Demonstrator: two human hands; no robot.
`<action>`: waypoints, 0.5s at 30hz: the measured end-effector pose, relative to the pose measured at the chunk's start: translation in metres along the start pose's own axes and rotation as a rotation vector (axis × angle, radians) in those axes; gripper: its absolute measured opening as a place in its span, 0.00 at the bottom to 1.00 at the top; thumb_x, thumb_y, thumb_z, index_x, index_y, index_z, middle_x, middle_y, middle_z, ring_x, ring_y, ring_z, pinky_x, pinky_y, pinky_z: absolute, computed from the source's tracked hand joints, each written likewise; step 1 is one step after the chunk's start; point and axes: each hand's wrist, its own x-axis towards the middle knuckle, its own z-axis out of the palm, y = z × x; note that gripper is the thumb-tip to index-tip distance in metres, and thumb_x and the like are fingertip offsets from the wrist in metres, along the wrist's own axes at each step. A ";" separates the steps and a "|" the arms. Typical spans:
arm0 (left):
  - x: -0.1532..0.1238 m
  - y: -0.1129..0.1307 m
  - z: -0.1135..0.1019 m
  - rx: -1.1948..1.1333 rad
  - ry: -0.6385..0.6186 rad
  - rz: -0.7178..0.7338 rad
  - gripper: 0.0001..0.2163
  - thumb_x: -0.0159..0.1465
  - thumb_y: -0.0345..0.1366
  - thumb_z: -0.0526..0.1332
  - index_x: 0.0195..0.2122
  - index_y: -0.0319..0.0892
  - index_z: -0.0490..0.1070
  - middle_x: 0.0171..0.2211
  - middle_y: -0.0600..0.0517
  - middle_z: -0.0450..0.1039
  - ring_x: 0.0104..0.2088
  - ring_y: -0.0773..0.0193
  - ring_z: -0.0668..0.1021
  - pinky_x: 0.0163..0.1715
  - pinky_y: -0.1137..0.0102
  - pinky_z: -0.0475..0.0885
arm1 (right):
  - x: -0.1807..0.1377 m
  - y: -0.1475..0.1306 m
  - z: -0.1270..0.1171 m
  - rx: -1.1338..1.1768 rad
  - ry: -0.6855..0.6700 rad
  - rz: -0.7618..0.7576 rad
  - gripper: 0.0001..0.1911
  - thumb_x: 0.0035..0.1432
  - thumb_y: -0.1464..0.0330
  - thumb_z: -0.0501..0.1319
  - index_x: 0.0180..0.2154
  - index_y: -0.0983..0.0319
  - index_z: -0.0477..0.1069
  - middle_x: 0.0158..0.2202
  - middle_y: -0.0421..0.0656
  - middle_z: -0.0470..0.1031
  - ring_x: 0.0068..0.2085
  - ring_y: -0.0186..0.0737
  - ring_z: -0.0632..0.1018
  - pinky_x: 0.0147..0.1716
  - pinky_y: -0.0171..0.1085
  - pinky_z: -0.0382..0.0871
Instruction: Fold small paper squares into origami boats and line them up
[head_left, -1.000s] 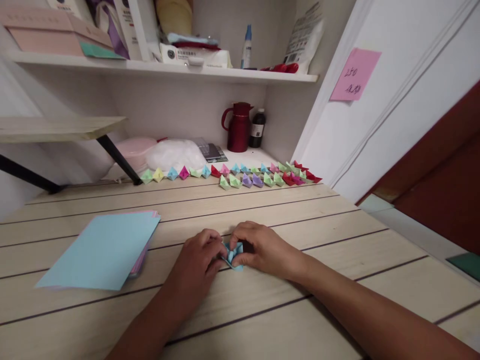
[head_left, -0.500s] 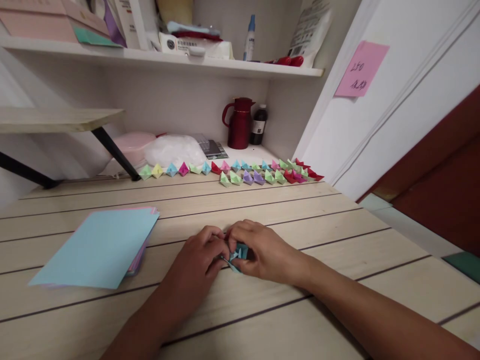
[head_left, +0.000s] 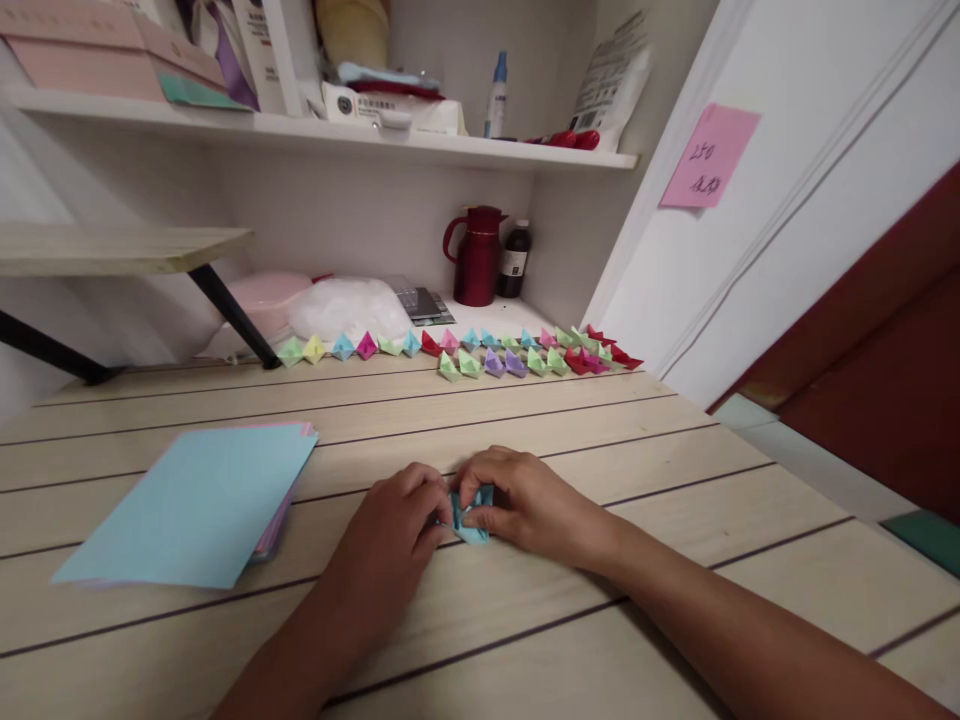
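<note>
A small folded piece of blue paper (head_left: 472, 528) sits low over the wooden tabletop, between my two hands. My left hand (head_left: 405, 515) pinches its left edge with thumb and fingers. From the right, my right hand (head_left: 517, 495) grips it with the thumb on the near face and the fingers curled over the far side. Fingers cover part of the folds, so its full shape is hidden. To the left lies a stack of coloured paper sheets (head_left: 195, 505), light blue on top with pink and purple edges showing.
Folded paper boats (head_left: 515, 362) in several colours line the table's back edge. Behind them stand a dark red jug (head_left: 478, 258) and a dark bottle (head_left: 514, 260). A small raised wooden shelf (head_left: 112, 250) with black legs is at left. A white shelf (head_left: 300, 135) spans above.
The blue paper's near flap has turned and now shows flatter between my fingers. My hands stay in nearly the same place; the whole view has shifted slightly.
</note>
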 end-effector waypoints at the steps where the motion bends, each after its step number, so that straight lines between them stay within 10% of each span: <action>1: 0.000 0.001 0.000 0.002 0.004 -0.005 0.06 0.58 0.26 0.58 0.29 0.45 0.67 0.39 0.54 0.70 0.41 0.60 0.72 0.41 0.64 0.65 | 0.000 0.000 0.000 0.002 0.002 0.000 0.04 0.54 0.72 0.66 0.34 0.59 0.74 0.36 0.42 0.77 0.41 0.41 0.75 0.41 0.37 0.66; 15: -0.002 -0.005 0.005 0.054 0.033 0.090 0.11 0.61 0.27 0.55 0.35 0.48 0.76 0.44 0.51 0.68 0.44 0.60 0.74 0.46 0.62 0.69 | 0.000 0.003 -0.007 -0.002 -0.039 0.018 0.09 0.50 0.75 0.68 0.34 0.60 0.73 0.40 0.42 0.76 0.37 0.37 0.74 0.36 0.34 0.66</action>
